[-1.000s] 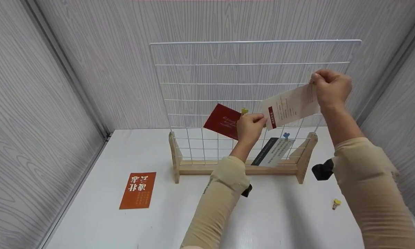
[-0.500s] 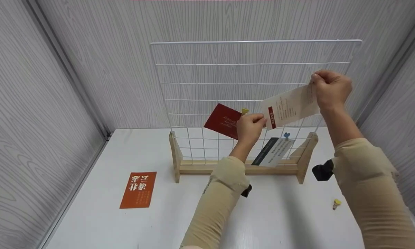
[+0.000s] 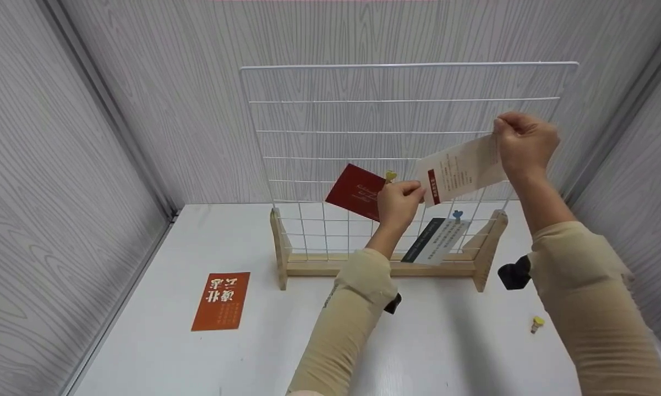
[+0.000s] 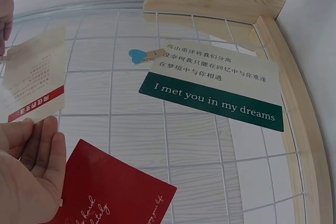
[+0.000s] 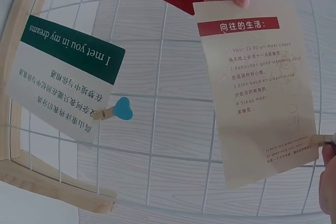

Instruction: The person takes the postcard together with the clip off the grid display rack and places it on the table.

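Note:
A cream card (image 5: 257, 93) with a red heading strip stretches between both hands in front of the white wire grid (image 3: 330, 132). My left hand (image 3: 399, 203) pinches the card's heading end. At the opposite end, my right hand (image 3: 527, 146) pinches a small wooden clothespin (image 5: 321, 139) that sits on the card's edge and beside the grid wires. A red card (image 3: 358, 192), with a yellow heart clothespin (image 3: 390, 176) at its edge, hangs tilted just left of my left hand. Lower right, a blue heart clothespin (image 4: 138, 56) holds a green-and-white card (image 4: 210, 85) on the grid.
The grid stands in a wooden base (image 3: 324, 268) on a white table (image 3: 286, 352). An orange card (image 3: 220, 301) lies on the table at the left. A yellow-topped clothespin (image 3: 537, 324) lies at the right. Grey wood-grain panels (image 3: 198, 44) enclose the table's back and sides.

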`<action>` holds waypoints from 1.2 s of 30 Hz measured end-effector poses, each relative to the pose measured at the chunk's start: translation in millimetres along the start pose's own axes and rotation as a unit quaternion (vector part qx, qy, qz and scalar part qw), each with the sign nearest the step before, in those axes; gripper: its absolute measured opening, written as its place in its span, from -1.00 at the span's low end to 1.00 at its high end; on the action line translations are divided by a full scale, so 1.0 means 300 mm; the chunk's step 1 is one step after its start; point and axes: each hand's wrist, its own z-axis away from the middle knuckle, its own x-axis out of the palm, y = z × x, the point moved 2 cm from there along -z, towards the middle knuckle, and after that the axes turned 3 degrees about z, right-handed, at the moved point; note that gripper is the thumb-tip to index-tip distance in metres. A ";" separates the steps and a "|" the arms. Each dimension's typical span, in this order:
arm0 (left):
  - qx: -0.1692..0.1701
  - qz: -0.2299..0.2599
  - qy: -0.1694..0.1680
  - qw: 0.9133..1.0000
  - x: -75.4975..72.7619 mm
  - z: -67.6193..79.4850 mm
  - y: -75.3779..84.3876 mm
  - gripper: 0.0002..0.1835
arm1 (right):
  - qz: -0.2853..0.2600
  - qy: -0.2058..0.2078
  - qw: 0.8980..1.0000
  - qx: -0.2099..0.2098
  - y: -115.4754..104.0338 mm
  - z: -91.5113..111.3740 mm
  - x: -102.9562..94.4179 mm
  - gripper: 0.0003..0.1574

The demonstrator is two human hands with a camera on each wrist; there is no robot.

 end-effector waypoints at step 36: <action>-0.018 -0.002 -0.016 1.000 -0.052 0.017 -0.043 -0.89 | -0.011 0.014 0.998 -0.063 0.007 0.004 -0.036 -0.79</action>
